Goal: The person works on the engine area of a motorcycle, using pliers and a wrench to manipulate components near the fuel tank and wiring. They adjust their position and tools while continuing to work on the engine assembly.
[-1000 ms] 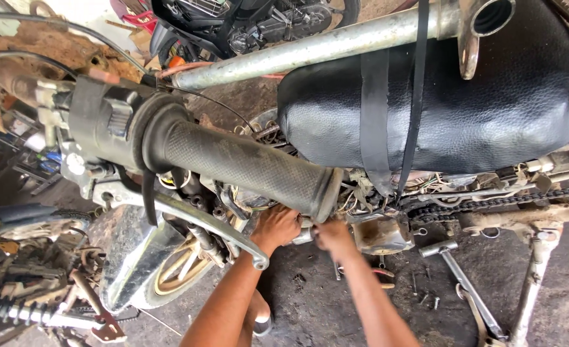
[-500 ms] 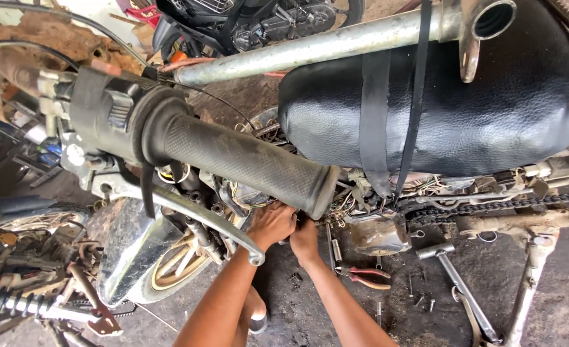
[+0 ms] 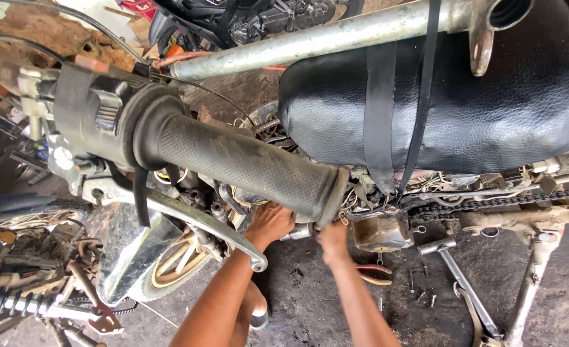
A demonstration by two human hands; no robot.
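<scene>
I look down past a black rubber handlebar grip at a stripped motorcycle. My left hand reaches under the grip, fingers curled on a small silvery metal part by the engine. Close to its right, my right hand touches the same spot, but the grip's end hides its fingertips. A rusty brown box-shaped part hangs just right of my right hand, under loose wires. The black seat fills the upper right.
A brake lever juts out left of my left arm, above a gold-spoked wheel. A long wrench, red-handled pliers and loose bolts lie on the dirty floor. A drive chain runs right; a steel tube crosses the top.
My right hand has moved left, closer to my left hand and partly under the grip's end. My left hand has stayed on the same part.
</scene>
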